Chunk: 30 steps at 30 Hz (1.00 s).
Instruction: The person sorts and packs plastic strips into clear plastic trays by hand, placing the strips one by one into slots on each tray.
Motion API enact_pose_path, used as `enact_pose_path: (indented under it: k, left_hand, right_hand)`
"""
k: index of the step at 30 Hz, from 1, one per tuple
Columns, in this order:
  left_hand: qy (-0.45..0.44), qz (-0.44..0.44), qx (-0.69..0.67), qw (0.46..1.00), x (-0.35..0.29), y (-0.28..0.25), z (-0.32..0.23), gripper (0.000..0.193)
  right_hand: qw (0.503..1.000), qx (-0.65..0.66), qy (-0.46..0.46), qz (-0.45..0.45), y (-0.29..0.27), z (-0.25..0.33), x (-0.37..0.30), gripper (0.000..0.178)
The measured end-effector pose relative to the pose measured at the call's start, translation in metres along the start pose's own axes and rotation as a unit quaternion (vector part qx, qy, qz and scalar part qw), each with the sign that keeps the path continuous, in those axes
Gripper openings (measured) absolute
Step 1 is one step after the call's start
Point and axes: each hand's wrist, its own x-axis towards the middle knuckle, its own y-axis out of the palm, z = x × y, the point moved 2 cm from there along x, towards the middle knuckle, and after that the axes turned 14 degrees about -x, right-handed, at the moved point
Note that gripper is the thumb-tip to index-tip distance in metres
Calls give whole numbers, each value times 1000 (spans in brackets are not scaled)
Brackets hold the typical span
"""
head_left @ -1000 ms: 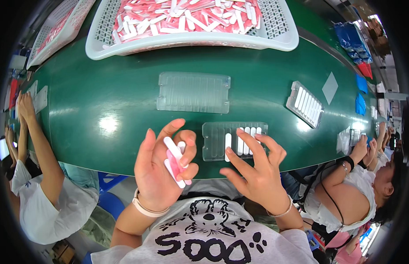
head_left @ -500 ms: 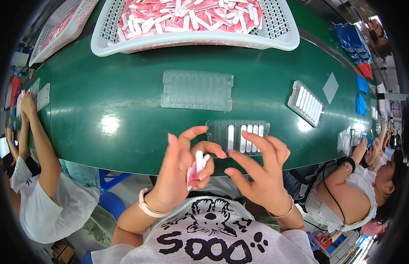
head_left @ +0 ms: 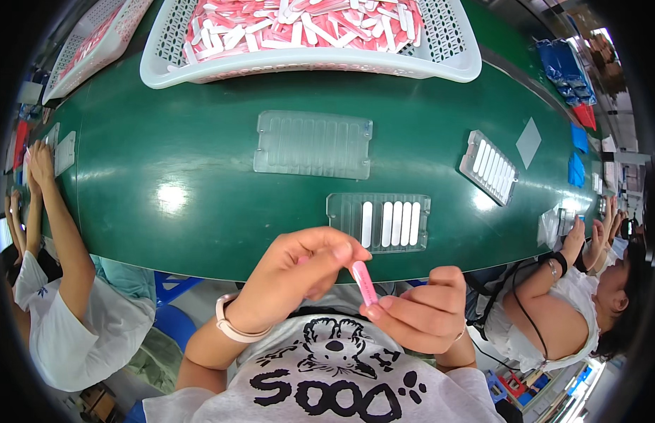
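My right hand (head_left: pixel 423 310) pinches a small pink nail file (head_left: pixel 366 283) between thumb and fingers, in front of my chest. At the file's upper end are the fingertips of my left hand (head_left: pixel 299 271), which is curled closed. Whatever lies inside its curled fingers is hidden from view. Just beyond the hands lies a clear slotted plastic tray (head_left: pixel 346 211); several white nail files (head_left: pixel 396 224) lie in its slots, with gaps at the left and between them.
A second clear slotted tray (head_left: pixel 313 144), without files, lies farther back. To the right sits a tilted tray (head_left: pixel 471 163) with white files, beside a grey diamond-shaped sheet (head_left: pixel 529 143). A white basket (head_left: pixel 310 69) full of files stands at the back. Co-workers sit on both sides.
My hands have come together below the tray. The right hand, open before, now grips a pink file. The left has turned and curled in, hiding the files seen in its fingers.
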Motion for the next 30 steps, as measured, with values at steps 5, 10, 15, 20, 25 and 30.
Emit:
enact_pose_path:
  k: [5, 10, 15, 20, 25, 30]
  left_hand:
    - [46, 4, 59, 997, 4, 6, -4, 12]
    - [3, 15, 22, 1000, 7, 5, -1, 17]
    - [-33, 11, -45, 998, 7, 5, -1, 22]
    - [43, -34, -98, 994, 12, -9, -11, 32]
    - [69, -58, -108, 990, 13, -7, -15, 48]
    - [54, -2, -161, 985, 12, -9, -10, 58]
  right_hand:
    - [999, 29, 4, 23, 7, -4, 2, 23]
    - [988, 121, 85, 43, 15, -12, 12, 25]
    - [940, 278, 191, 49, 17, -31, 15, 16]
    - [893, 237, 297, 240, 9, -66, 25, 8]
    - [892, 127, 153, 406, 15, -78, 46, 7]
    - [882, 31, 154, 444, 35, -82, 69, 21]
